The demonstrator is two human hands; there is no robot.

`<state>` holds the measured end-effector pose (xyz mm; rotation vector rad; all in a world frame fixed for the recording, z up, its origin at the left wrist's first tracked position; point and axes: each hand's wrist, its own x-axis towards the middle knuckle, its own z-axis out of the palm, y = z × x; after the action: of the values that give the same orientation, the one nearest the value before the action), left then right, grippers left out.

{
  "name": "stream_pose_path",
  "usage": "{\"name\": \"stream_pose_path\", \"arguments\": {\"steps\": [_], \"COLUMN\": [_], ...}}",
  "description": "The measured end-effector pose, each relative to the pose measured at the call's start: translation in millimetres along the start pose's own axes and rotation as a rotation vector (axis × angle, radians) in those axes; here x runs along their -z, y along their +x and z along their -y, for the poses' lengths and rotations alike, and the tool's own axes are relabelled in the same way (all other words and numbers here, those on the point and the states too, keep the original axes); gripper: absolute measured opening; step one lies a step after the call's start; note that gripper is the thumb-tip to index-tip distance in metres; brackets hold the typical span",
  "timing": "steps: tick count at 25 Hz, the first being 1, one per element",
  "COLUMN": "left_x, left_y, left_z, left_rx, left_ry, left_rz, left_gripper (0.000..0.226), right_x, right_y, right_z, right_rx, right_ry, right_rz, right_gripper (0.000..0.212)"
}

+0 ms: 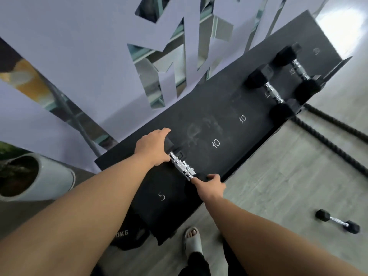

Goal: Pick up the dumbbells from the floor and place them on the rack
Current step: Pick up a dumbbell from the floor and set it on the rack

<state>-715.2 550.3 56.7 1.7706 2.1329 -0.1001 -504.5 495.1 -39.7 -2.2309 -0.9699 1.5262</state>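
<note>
A small dumbbell with a knurled chrome handle and black hexagonal rubber heads (182,166) lies on the flat matte-black top of the dumbbell rack (199,124), near the white painted numeral "5" at the rack's near end. The left hand (152,145) is cupped over the far head, fingers curled down around it, so that head is mostly hidden. The right hand (211,186) closes around the near head at the rack's front edge, with the index finger stretched along toward the handle. The rack's surface is dull and scuffed, with pale chalky smears around the two white "10" marks further along. At the far end two larger black hex dumbbells (282,80) with shiny ribbed handles rest side by side on the rack. Another small black hex dumbbell (337,221) with a bright metal handle lies on the pale grey, wood-grained floor (268,176), well apart from the rack. Two thick black braided ropes (334,134) run across the floor beyond the rack's front edge. A round pale ceramic planter (53,176) filled with dark soil stands to the left of the rack, and a foot in a light slide sandal (192,242) shows below.
</note>
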Motion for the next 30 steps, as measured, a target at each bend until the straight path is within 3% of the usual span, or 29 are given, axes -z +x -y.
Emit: {"name": "stream_pose_path", "arguments": {"steps": [18,30], "left_x": [-21,-66], "left_y": [254,321], "left_z": [-216,-275], "left_rx": [-0.092,-0.133], "left_ry": [-0.002,-0.074], "left_rz": [0.009,0.067], "left_gripper": [0.087,0.088], "right_x": [169,209], "right_y": [248,320], "right_z": [96,102], "right_rx": [-0.087,-0.193], "right_ry": [0.052,-0.026], "right_rz": [-0.094,-0.167], "right_gripper": [0.065,0.068]}}
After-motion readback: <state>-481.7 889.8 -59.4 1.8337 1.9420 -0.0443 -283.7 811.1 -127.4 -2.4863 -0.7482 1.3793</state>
